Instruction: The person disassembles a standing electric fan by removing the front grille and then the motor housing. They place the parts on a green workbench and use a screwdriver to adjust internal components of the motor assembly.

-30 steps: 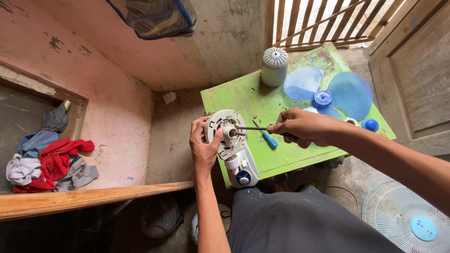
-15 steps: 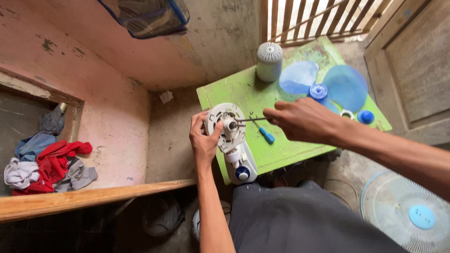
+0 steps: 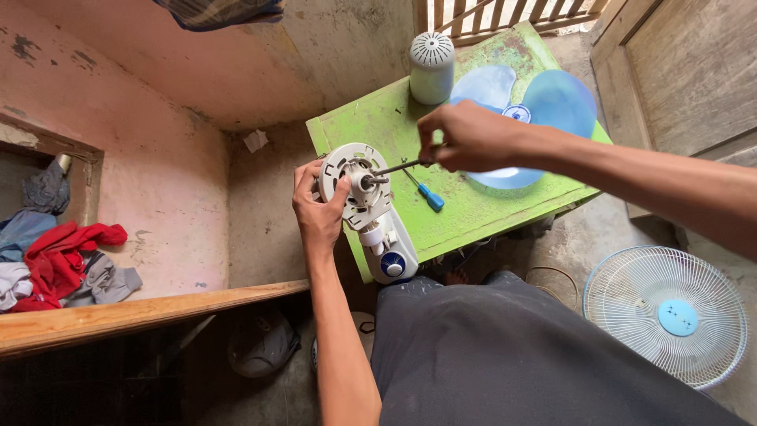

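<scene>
At the near left corner of the green table (image 3: 505, 213), your left hand (image 3: 318, 211) wraps around the left rim of the white fan motor housing (image 3: 359, 189), fingers closed on it, thumb up near the front plate. The housing overhangs that corner, round face turned up toward you, its neck and blue-knobbed base (image 3: 392, 260) trailing down toward your lap.

From the hub, the thin metal tool (image 3: 394, 167) runs rightward and slightly up across the table's near edge to your right hand (image 3: 465, 136), which is closed on its handle end. So the tool's long axis lies almost level, left to right, tip at the motor shaft (image 3: 369, 180), and the shaft sits left of and a little below your right hand. Your left hand is the nearer one; it is touching the housing.

Just below the tool, a blue-handled screwdriver (image 3: 426, 193) lies loose on the table. Farther right, the blue fan blade (image 3: 544, 106) rests under your forearm, with the white rear motor cover (image 3: 431, 67) upright at the far edge.

Compared with a moment earlier, your right hand has lifted slightly toward the far edge, covering more of the blade; your left grip is unchanged.
</scene>
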